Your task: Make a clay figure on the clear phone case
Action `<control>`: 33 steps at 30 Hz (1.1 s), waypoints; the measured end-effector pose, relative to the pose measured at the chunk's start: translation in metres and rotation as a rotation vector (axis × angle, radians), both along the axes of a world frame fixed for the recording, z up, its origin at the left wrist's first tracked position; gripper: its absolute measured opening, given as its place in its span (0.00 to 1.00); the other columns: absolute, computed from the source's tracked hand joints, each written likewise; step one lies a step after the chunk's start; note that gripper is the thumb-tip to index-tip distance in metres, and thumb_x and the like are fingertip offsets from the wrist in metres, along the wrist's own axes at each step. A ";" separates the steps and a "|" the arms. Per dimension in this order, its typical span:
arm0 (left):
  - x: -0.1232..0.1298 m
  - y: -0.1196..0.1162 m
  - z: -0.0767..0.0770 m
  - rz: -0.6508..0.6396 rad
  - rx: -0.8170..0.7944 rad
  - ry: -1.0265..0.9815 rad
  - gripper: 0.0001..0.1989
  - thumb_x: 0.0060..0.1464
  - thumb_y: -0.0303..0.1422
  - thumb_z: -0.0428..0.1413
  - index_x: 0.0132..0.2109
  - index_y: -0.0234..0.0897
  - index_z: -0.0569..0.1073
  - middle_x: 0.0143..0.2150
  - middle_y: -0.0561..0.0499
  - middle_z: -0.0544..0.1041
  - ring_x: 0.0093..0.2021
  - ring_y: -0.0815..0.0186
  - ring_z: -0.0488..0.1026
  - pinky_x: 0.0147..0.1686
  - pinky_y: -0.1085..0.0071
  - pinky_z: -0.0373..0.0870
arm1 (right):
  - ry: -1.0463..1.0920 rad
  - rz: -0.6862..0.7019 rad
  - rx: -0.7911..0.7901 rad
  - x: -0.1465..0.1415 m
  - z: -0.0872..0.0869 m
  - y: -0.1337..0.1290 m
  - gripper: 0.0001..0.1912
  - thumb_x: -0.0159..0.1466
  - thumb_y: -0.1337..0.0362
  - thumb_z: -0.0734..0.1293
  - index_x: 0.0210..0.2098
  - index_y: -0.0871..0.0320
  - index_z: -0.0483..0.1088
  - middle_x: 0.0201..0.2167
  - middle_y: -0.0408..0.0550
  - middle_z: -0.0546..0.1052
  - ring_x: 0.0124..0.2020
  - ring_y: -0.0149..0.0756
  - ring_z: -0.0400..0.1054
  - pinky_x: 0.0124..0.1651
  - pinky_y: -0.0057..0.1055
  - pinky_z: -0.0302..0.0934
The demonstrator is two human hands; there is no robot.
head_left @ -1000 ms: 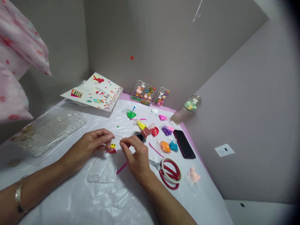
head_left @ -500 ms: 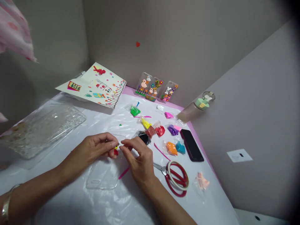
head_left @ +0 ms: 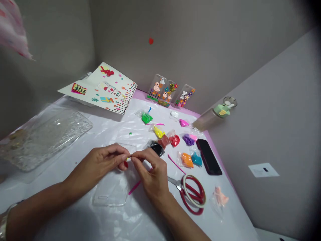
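My left hand (head_left: pixel 107 160) is closed in a pinch on a small red and yellow clay piece (head_left: pixel 126 164), mostly hidden by the fingers. Against its fingertips, my right hand (head_left: pixel 150 170) pinches too; whatever sits between thumb and forefinger is too small to name. Under both hands a clear phone case (head_left: pixel 110 194) lies flat on the white table cover. A pink modelling tool (head_left: pixel 134 188) lies beside the case, partly behind my right hand. Just beyond that hand is a packet of black clay (head_left: pixel 156 148).
Red-handled scissors (head_left: pixel 192 194) and a phone (head_left: pixel 209 156) lie to the right. Several clay packets, including orange (head_left: pixel 187 160) and green (head_left: pixel 146 117), are spread behind. Decorated cases (head_left: pixel 185 95) lean at the wall near a bottle (head_left: pixel 213 115). A clear tray (head_left: pixel 50 137) sits left.
My right fingertips have come in to meet the left ones, and the gap between them has closed. The red and yellow piece is now more covered. The view has shifted slightly.
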State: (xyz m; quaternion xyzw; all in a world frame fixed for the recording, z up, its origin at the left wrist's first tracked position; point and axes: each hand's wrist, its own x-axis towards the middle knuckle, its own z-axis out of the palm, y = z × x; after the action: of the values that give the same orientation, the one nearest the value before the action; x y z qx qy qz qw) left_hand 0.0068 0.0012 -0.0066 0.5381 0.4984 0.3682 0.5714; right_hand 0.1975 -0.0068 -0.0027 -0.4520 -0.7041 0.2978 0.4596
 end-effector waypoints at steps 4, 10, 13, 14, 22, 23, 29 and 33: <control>0.002 0.000 0.000 0.030 -0.004 0.010 0.14 0.55 0.49 0.64 0.37 0.45 0.84 0.32 0.51 0.83 0.35 0.59 0.81 0.40 0.68 0.77 | 0.020 -0.002 -0.045 0.001 0.001 0.000 0.07 0.68 0.71 0.71 0.35 0.55 0.81 0.30 0.44 0.81 0.32 0.35 0.73 0.37 0.31 0.67; -0.005 0.006 0.001 0.126 0.041 0.054 0.12 0.53 0.48 0.64 0.36 0.47 0.84 0.36 0.52 0.84 0.37 0.59 0.82 0.38 0.71 0.80 | -0.016 -0.020 -0.077 0.003 -0.006 0.005 0.07 0.68 0.69 0.70 0.35 0.54 0.82 0.30 0.46 0.82 0.33 0.37 0.75 0.37 0.33 0.68; -0.010 0.010 0.003 0.194 0.020 0.096 0.14 0.51 0.50 0.65 0.37 0.47 0.85 0.35 0.52 0.84 0.37 0.58 0.82 0.37 0.71 0.81 | -0.067 -0.010 -0.096 0.004 -0.013 0.008 0.08 0.69 0.68 0.70 0.36 0.53 0.82 0.31 0.46 0.82 0.33 0.38 0.76 0.37 0.32 0.68; -0.011 0.011 0.003 0.210 0.000 0.094 0.14 0.49 0.50 0.66 0.36 0.47 0.85 0.35 0.52 0.84 0.37 0.57 0.83 0.37 0.70 0.82 | -0.082 -0.004 -0.103 0.003 -0.016 0.009 0.08 0.69 0.68 0.70 0.36 0.53 0.82 0.31 0.46 0.82 0.33 0.37 0.76 0.37 0.32 0.69; -0.016 0.011 -0.004 0.252 0.000 0.067 0.14 0.50 0.51 0.68 0.37 0.49 0.84 0.35 0.54 0.83 0.35 0.58 0.84 0.37 0.71 0.83 | -0.207 0.040 -0.101 0.003 -0.023 0.011 0.08 0.69 0.72 0.71 0.37 0.55 0.82 0.32 0.46 0.82 0.35 0.37 0.75 0.39 0.31 0.66; -0.017 0.011 -0.006 0.257 0.006 0.068 0.13 0.51 0.51 0.67 0.37 0.50 0.84 0.34 0.55 0.83 0.35 0.59 0.84 0.37 0.72 0.82 | -0.220 0.043 -0.096 0.003 -0.023 0.011 0.08 0.69 0.72 0.71 0.37 0.55 0.82 0.32 0.46 0.81 0.35 0.38 0.75 0.39 0.32 0.66; -0.018 0.009 -0.013 0.252 0.001 0.069 0.12 0.54 0.51 0.67 0.39 0.51 0.83 0.32 0.56 0.83 0.35 0.60 0.84 0.38 0.73 0.82 | -0.298 0.056 -0.059 0.003 -0.024 0.011 0.08 0.70 0.72 0.70 0.39 0.55 0.81 0.33 0.47 0.81 0.36 0.39 0.75 0.40 0.33 0.66; -0.019 0.008 -0.014 0.265 0.020 0.062 0.13 0.54 0.50 0.67 0.39 0.49 0.83 0.31 0.55 0.83 0.34 0.60 0.84 0.37 0.73 0.83 | -0.319 0.060 -0.042 0.003 -0.024 0.012 0.08 0.70 0.72 0.70 0.40 0.56 0.81 0.33 0.47 0.80 0.36 0.39 0.75 0.39 0.32 0.66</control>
State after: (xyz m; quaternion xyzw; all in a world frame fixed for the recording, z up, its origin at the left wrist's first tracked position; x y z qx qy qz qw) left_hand -0.0121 0.0095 -0.0202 0.4842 0.5789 0.4285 0.4968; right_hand 0.2004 0.0048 -0.0271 -0.4818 -0.7750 0.2506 0.3234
